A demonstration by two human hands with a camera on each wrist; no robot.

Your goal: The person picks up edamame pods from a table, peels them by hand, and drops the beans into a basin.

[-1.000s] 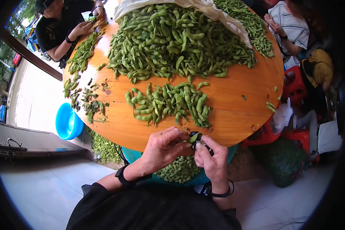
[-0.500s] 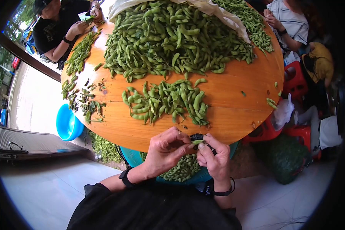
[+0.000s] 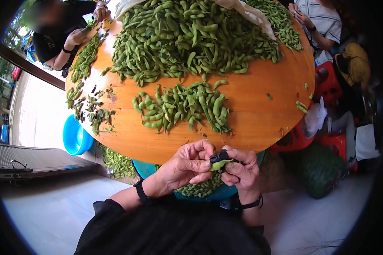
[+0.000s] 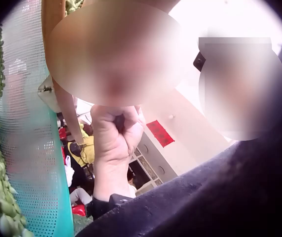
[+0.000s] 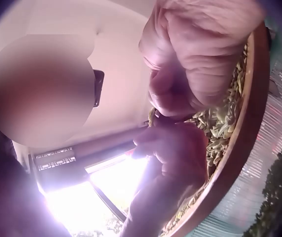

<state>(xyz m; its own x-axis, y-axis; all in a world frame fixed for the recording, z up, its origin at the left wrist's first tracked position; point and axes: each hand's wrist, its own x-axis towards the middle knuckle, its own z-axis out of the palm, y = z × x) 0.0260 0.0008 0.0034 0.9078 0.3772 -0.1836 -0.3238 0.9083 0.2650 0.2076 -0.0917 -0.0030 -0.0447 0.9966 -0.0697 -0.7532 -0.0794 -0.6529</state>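
A green pod (image 3: 220, 165) is held between the two hands just off the table's near edge in the head view. My left hand (image 3: 187, 165) pinches its left end between thumb and forefinger. My right hand (image 3: 242, 169), with a black object (image 3: 219, 156) at its fingers, pinches the right end. Below both hands is a teal basket (image 3: 145, 169) with shelled beans (image 3: 202, 188). Beyond them, a small group of pods (image 3: 181, 106) lies on the wooden table (image 3: 259, 119). The right wrist view shows my right hand (image 5: 200, 54) close up, its fingers curled.
A large pod heap (image 3: 187, 42) covers the table's far part, beside a pale cloth (image 3: 251, 17). Leafy scraps (image 3: 99, 114) lie at the left edge. A blue basin (image 3: 77, 135) stands left, red stools (image 3: 327, 85) right. Two people sit across the table.
The pod between my hands has tilted and shows more of its side. My right hand has shifted slightly right and down. The table and its pods appear slightly higher and further left.
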